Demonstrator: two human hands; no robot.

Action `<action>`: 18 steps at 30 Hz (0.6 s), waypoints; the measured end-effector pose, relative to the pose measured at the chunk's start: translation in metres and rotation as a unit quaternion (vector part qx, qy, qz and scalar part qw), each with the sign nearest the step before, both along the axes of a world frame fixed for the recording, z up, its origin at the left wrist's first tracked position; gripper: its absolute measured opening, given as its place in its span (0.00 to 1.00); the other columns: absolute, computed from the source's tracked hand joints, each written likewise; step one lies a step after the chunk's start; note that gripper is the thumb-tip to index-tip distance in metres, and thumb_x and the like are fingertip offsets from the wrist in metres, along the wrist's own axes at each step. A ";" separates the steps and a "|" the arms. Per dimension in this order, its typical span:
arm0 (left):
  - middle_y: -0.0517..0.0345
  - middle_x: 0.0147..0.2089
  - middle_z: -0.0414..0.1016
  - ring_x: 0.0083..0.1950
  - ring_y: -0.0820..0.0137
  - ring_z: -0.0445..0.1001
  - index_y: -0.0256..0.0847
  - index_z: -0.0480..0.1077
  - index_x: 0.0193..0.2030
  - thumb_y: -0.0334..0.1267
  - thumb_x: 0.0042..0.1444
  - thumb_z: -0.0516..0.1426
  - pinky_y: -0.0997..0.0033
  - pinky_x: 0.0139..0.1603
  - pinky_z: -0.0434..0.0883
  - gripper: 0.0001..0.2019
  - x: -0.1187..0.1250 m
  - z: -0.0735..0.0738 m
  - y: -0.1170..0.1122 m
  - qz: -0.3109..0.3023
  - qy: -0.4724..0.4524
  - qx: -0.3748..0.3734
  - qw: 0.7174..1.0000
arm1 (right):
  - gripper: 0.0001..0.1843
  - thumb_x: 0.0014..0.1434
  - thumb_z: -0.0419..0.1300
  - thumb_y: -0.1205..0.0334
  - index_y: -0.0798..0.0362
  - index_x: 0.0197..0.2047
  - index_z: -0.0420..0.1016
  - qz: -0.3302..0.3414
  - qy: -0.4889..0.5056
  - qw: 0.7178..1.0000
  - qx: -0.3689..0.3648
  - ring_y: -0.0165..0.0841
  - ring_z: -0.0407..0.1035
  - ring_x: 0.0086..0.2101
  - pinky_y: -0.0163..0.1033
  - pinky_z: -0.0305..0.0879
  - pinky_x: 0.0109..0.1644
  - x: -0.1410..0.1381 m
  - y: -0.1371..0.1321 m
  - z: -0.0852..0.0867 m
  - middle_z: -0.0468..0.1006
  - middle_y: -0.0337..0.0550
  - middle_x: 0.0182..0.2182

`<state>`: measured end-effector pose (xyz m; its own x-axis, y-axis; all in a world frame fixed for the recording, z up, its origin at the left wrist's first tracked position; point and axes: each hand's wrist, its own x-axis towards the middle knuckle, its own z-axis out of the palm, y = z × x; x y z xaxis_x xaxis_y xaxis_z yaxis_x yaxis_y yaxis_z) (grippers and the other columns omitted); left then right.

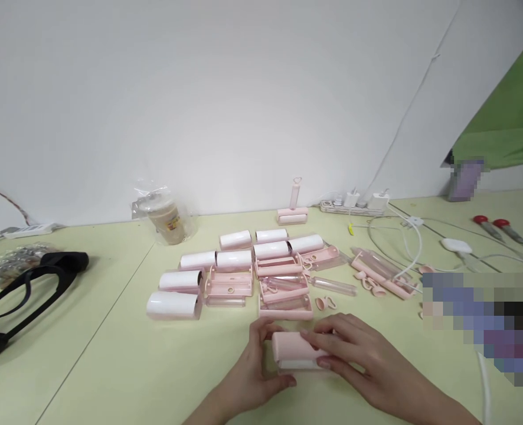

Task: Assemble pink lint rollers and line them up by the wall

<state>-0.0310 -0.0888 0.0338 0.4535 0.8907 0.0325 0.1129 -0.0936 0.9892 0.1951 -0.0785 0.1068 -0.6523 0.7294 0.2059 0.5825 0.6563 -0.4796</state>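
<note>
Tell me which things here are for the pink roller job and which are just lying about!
Seem part of the job:
pink roller between the left hand and right hand
white rolls
pink frames
clear tubes

Probably just lying about:
drink cup
black strap
white charger

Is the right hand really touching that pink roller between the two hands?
Touching. The head view shows the right hand with its fingers lying right on the pink roller.
</note>
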 end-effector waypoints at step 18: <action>0.51 0.55 0.58 0.56 0.62 0.59 0.47 0.48 0.54 0.29 0.49 0.57 0.59 0.57 0.56 0.28 -0.003 -0.001 0.001 -0.042 0.059 -0.010 0.997 | 0.16 0.59 0.51 0.52 0.45 0.46 0.71 -0.189 -0.058 0.979 0.057 0.42 0.63 0.46 0.48 0.62 0.48 0.038 0.054 -0.031 0.68 0.48 0.44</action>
